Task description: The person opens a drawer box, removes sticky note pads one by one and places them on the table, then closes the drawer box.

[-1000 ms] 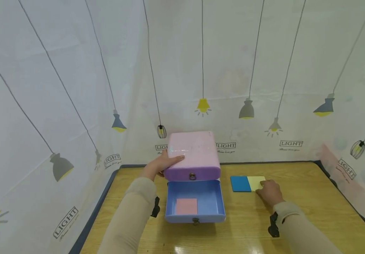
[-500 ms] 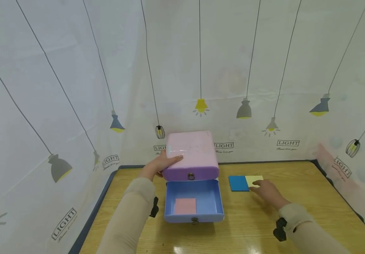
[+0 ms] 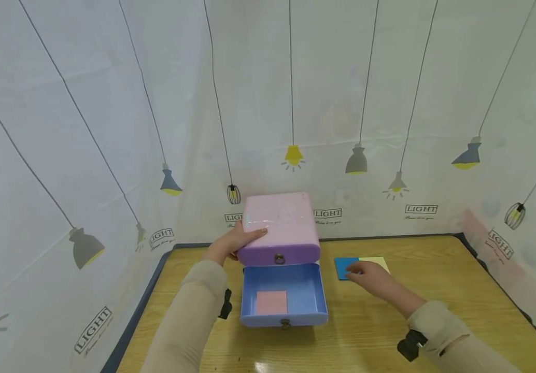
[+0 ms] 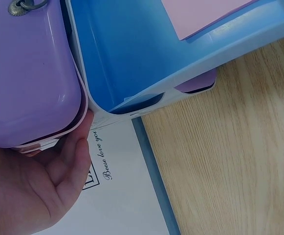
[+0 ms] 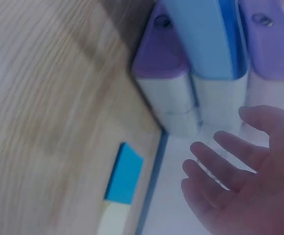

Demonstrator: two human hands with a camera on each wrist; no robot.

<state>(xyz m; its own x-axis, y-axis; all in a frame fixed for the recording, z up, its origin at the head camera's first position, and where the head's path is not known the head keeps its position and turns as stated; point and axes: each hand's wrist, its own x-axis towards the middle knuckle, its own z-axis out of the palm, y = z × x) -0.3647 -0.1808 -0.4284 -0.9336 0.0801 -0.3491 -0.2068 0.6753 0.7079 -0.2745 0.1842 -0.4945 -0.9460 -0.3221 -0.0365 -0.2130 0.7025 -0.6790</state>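
My left hand (image 3: 232, 243) grips the left side of a small stacked drawer box (image 3: 279, 217), thumb on its pale pink top and fingers along the side. The box's blue drawer (image 4: 127, 54) is pulled out below a purple drawer front (image 3: 261, 255) with a ring pull. Inside the blue drawer lies a pink sticky-note pad (image 3: 271, 302). My right hand (image 5: 249, 171) holds nothing, its fingers loosely spread. In the head view it hovers over a blue sticky-note pad (image 3: 342, 267) and a pale yellow sticky-note pad (image 3: 381, 263), hiding part of both.
A wood-grain table (image 3: 193, 336) carries everything. Behind it hangs a white backdrop (image 3: 333, 93) printed with lamps. Another purple drawer (image 5: 161, 58) sits beneath the blue one. The two pads outside the box lie side by side to its right.
My right hand has moved left from the yellow pad to above the blue one. The left hand keeps its grip on the box. The view has shifted slightly.
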